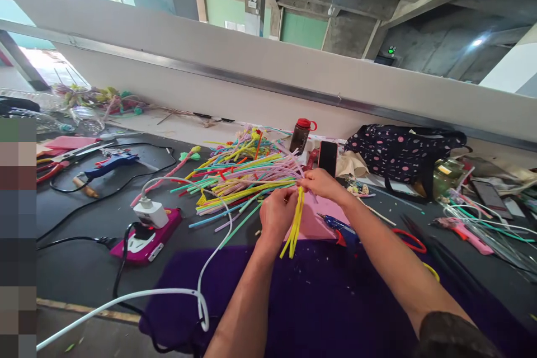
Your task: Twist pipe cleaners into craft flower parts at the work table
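A few yellow pipe cleaners (297, 226), bent over and hanging down, are pinched between my two hands. My left hand (276, 213) grips them from the left with its fingers curled. From the right, my right hand (322, 183) closes on their upper end, and its fingertips are partly hidden. Just behind the hands spreads a heap of pipe cleaners (235, 179) in yellow, pink, green, blue and red. Below the hands lies a pink sheet (312, 215), with a blue glue gun (342, 228) on its right edge.
A magenta power strip (170, 229) with a white charger (150, 213) sits left, cables trailing across the table. Behind stand a dark bottle (300, 137), a phone (328, 158) and a patterned bag (403, 151). Another glue gun (113, 166) lies far left, a pink one (474, 238) right.
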### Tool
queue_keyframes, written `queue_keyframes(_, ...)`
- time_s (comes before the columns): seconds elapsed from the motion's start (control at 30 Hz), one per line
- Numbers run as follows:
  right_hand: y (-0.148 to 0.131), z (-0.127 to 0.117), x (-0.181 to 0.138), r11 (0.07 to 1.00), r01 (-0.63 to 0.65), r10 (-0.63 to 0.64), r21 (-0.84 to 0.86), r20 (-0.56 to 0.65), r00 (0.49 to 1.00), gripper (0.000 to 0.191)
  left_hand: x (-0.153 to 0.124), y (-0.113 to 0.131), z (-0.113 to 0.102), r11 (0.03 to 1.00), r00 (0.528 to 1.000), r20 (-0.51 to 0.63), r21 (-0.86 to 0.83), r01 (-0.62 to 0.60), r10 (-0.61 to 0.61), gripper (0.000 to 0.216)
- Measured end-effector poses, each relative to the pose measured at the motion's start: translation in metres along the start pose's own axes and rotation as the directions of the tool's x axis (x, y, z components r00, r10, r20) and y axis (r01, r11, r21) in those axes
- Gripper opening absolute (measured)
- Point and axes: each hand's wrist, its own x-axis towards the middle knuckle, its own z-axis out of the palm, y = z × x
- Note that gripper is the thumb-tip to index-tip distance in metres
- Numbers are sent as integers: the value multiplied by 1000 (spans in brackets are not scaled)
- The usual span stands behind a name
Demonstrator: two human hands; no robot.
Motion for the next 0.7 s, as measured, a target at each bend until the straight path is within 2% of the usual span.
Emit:
queue_keyframes(0.1, 2, 9, -34, 904, -93, 61, 418, 88, 994, 35, 2, -3, 4, 958, 985, 170, -280, 65, -17, 31)
queue_keyframes(0.2, -1, 25, -60, 768, -172, 31, 616, 234, 972, 31, -1, -6, 10, 884, 942, 334, -452, 118, 45, 37)
queue_keyframes(0.3, -2, 38, -73, 719, -199, 5, 665, 283, 959, 27, -7, -7, 15, 845, 891, 449, -498, 197, 57, 33)
queue_keyframes(0.4, 1, 41, -79, 761, -178, 0, 624, 275, 962, 26, -11, -8, 17, 771, 857, 514, -554, 313, 22, 31)
queue_keyframes(0.5, 5, 35, -87, 830, -151, 31, 537, 227, 973, 27, -9, -8, 14, 654, 866, 492, -627, 423, -88, 33)
queue_keyframes(0.57, 9, 29, -95, 835, -149, 47, 529, 200, 979, 26, -6, -8, 10, 574, 887, 438, -692, 438, -149, 34)
queue_keyframes(0.63, 11, 25, -105, 794, -163, 72, 585, 175, 982, 26, -3, -6, 8, 517, 899, 403, -741, 429, -169, 35)
queue_keyframes(0.7, 12, 25, -114, 726, -183, 116, 663, 144, 983, 28, -4, -3, 8, 476, 891, 425, -758, 447, -160, 35)
